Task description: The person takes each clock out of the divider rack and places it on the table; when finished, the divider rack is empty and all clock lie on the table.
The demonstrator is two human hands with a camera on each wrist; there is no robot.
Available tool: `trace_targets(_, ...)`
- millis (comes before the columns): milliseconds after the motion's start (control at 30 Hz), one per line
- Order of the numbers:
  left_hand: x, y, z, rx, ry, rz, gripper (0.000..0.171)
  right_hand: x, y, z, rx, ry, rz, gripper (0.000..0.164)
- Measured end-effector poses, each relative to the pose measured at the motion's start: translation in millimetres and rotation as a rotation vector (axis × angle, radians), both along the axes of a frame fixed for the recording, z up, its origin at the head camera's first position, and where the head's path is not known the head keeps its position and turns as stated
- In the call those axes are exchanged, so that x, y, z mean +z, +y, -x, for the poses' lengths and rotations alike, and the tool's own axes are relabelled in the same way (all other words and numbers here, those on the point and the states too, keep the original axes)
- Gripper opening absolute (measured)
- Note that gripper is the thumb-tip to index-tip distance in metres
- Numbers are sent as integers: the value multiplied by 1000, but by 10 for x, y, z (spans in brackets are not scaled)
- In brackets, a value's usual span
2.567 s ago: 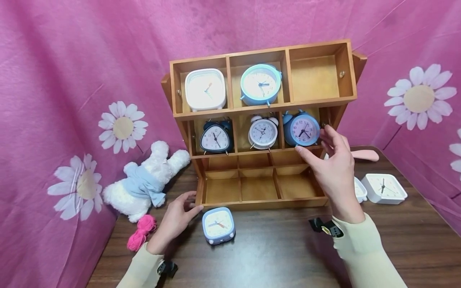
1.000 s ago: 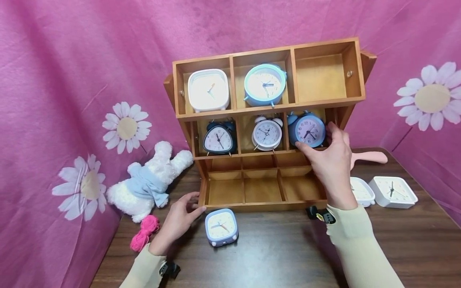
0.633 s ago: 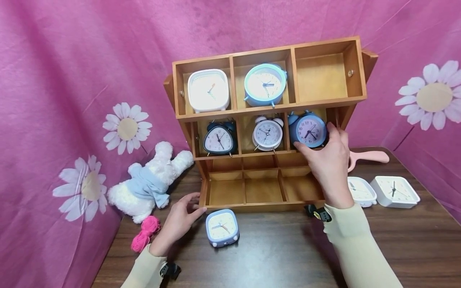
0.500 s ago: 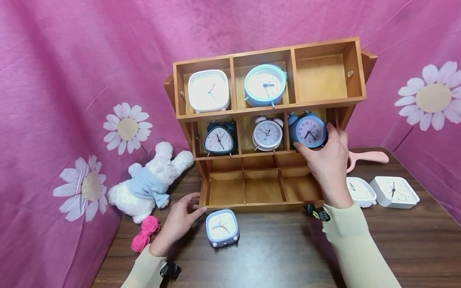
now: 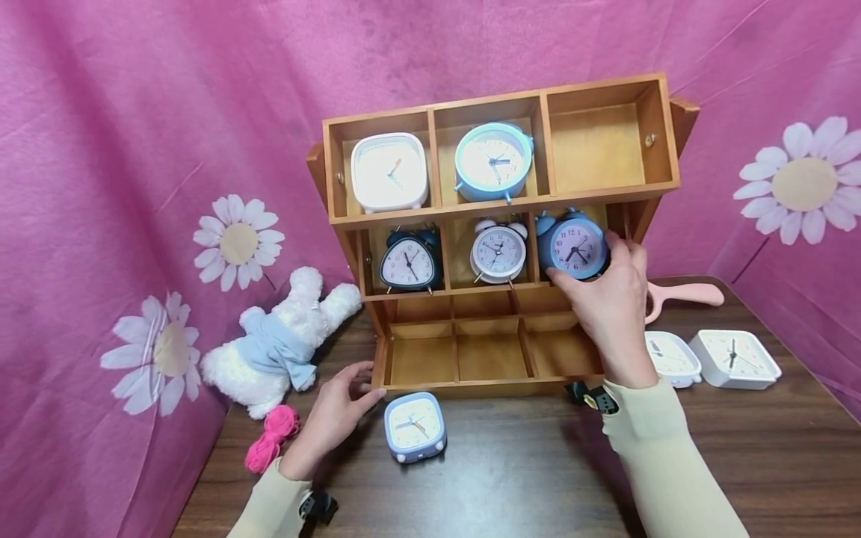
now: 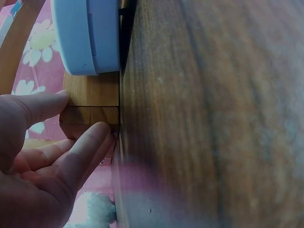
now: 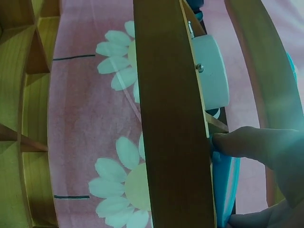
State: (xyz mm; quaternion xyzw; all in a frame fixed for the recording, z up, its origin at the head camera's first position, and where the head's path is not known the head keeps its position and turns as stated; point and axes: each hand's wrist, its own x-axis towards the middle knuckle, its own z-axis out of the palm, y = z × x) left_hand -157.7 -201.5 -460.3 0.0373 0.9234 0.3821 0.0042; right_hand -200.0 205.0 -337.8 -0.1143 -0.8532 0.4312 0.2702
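In the head view, my right hand [image 5: 612,306] holds a blue twin-bell alarm clock [image 5: 574,249] by its lower left and right side. The clock stands in the right compartment of the middle tier of a wooden shelf [image 5: 498,388]. The right wrist view shows the thumb and a finger at either side of the blue clock [image 7: 224,187]. My left hand [image 5: 334,409] pinches the shelf's lower left corner; the left wrist view has thumb and fingers on the wood [image 6: 90,114]. A lavender square clock [image 5: 415,426] stands on the table before the shelf.
Other clocks fill several upper compartments, among them a white alarm clock [image 5: 498,252] and a dark triangular clock [image 5: 408,259]. At right lie two white clocks, one square [image 5: 735,359], and a pink handle [image 5: 689,294]. A plush toy [image 5: 269,351] and pink yarn [image 5: 271,437] lie left.
My right hand has shifted slightly left against the shelf, closer around the blue clock, uncovering more of the white clock and pink handle. The left hand keeps its place; the head view shifted slightly.
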Motion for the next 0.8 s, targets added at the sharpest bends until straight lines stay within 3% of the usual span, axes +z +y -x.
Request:
trace_targets(600,13,-4,1,-8,13,-3,47,132,19,-136,-24,16,129,102)
trace_targets(800,4,-3,-1,1,-14,-9,49,144,4,-190,-29,7,150,101)
